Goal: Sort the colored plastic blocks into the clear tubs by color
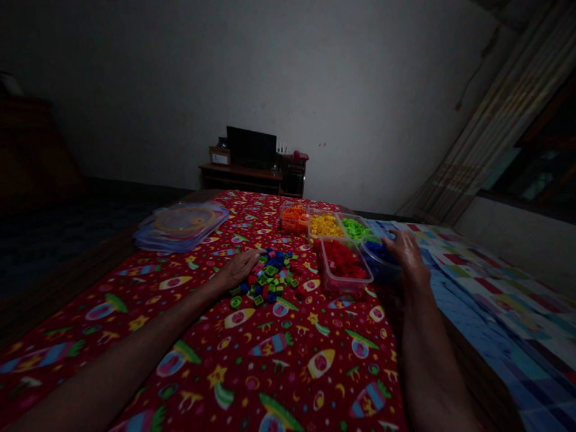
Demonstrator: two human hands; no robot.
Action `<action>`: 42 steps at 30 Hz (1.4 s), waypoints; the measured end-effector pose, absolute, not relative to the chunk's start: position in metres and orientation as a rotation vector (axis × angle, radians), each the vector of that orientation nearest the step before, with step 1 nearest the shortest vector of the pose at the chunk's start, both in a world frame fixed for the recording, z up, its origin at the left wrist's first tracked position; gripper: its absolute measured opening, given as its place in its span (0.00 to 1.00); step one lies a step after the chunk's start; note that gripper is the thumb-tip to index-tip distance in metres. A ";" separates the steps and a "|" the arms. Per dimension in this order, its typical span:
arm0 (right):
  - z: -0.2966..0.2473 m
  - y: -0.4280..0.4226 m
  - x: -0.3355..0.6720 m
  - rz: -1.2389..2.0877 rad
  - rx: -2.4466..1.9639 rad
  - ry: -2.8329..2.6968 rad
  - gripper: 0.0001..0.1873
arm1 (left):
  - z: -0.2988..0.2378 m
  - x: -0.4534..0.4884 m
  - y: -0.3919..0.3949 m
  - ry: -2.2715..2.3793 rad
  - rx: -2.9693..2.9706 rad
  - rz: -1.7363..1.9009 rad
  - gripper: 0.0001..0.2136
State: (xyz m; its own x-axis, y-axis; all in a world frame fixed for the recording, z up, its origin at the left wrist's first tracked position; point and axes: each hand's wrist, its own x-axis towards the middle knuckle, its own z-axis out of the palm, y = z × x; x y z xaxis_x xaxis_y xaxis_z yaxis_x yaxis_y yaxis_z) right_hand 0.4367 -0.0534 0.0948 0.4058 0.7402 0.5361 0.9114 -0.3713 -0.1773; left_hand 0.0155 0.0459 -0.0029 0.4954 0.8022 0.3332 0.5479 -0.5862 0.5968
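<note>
Red cloth (288, 324) under it all, and the light is dim: the underside of your left grip (242, 267) is hidden at the pile's left edge, so I can't tell whether it's pinching anything. Your right grip (408, 255) covers the right rim of the round tub (384, 275), and I can't call it closed or loose either. Your forearms (157, 327) run out of view at the near side.

The mixed brick pile (270, 277) sits just right of your left grip, well left of your right one.

Now the tubs: red bricks (339, 259) in the near rectangular tub (347, 285), blue bricks (377, 252) in the round one beside it; along the far row (293, 231), left to right, orange, yellow, green. Clear lids (184, 223) lie stacked on the left.
</note>
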 end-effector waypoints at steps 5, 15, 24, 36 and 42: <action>0.110 -0.037 0.360 -0.478 -1.922 -1.632 0.17 | -0.003 0.015 0.046 1.118 2.334 0.832 0.37; 0.040 -0.030 0.214 -0.231 -1.539 -2.402 0.17 | -0.005 0.015 0.045 1.081 2.304 0.860 0.37; 0.063 -0.004 0.223 -0.131 -1.592 -2.339 0.14 | -0.004 0.016 0.043 1.105 2.311 0.860 0.35; 0.043 0.019 0.225 -0.033 -1.526 -2.327 0.06 | -0.005 0.016 0.043 1.096 2.302 0.871 0.37; 0.050 0.016 0.246 -0.081 -1.617 -2.183 0.10 | -0.001 0.017 0.038 1.108 2.289 0.856 0.37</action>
